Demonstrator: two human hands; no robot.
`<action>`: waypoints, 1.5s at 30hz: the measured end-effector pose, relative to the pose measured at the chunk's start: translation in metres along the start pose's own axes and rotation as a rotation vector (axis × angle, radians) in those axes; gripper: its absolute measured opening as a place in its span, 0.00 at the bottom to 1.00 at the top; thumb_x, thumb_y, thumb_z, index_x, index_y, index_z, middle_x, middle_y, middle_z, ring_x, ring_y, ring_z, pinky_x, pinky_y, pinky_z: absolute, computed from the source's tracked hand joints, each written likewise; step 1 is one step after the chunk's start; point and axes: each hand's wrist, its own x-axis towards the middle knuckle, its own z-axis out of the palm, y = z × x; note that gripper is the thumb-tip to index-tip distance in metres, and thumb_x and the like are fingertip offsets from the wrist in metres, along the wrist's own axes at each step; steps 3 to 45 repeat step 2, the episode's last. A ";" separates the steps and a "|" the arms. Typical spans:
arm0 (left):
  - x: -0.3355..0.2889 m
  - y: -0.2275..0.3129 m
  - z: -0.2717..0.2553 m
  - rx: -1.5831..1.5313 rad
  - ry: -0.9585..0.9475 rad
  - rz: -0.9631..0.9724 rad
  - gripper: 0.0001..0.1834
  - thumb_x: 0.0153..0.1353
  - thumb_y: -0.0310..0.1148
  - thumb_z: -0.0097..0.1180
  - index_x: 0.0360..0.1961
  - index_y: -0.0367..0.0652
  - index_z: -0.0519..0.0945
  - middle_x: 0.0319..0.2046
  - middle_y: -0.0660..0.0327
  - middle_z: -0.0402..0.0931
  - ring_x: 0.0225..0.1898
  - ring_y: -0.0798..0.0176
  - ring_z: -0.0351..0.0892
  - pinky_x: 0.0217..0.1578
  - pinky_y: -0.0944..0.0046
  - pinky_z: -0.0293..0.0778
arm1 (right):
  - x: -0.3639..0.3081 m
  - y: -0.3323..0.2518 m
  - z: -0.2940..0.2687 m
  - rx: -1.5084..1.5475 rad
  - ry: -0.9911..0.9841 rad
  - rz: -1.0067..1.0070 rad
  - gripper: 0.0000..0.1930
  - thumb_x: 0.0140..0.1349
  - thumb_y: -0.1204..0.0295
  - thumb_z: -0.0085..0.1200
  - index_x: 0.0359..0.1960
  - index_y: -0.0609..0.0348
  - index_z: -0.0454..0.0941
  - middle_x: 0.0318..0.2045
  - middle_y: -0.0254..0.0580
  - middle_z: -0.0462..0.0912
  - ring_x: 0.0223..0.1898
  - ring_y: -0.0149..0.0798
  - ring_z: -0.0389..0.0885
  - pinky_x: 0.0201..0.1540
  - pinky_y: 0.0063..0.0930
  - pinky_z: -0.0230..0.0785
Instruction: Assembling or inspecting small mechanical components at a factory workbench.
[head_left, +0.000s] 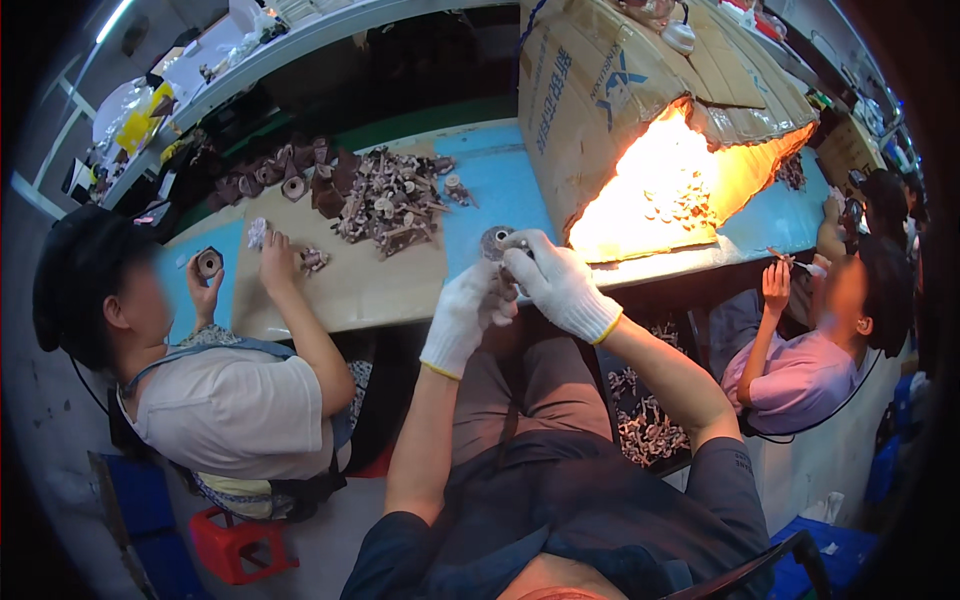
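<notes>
White knit gloves with yellow cuffs cover both my hands, held close together over the table's near edge. A small grey-brown round piece with a hole in its middle [495, 242] sticks up between them. My right hand [560, 285] is closed, its fingertips pinching at this piece. Just below, my left hand [465, 312] has its fingers curled around the lower part of the same piece, which the gloves mostly hide. A heap of small brown molded parts [390, 200] lies beyond my hands to the left, with one loose part [458, 190] beside it.
A cardboard box [560, 130] with a torn, brightly glowing opening stands right of my hands, small parts inside. Dark hexagonal pieces [293, 187] lie far left. Co-workers sit at left [230, 400] and right [800, 350]. A bin of parts [650, 430] is beside my leg; a red stool [235, 545] stands lower left.
</notes>
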 end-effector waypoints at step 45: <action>0.005 -0.012 0.001 0.143 0.031 0.068 0.32 0.77 0.56 0.56 0.62 0.34 0.79 0.42 0.55 0.83 0.36 0.60 0.86 0.37 0.65 0.83 | -0.001 0.004 -0.001 -0.151 -0.035 -0.055 0.27 0.77 0.51 0.53 0.67 0.58 0.69 0.44 0.49 0.90 0.46 0.48 0.91 0.47 0.42 0.82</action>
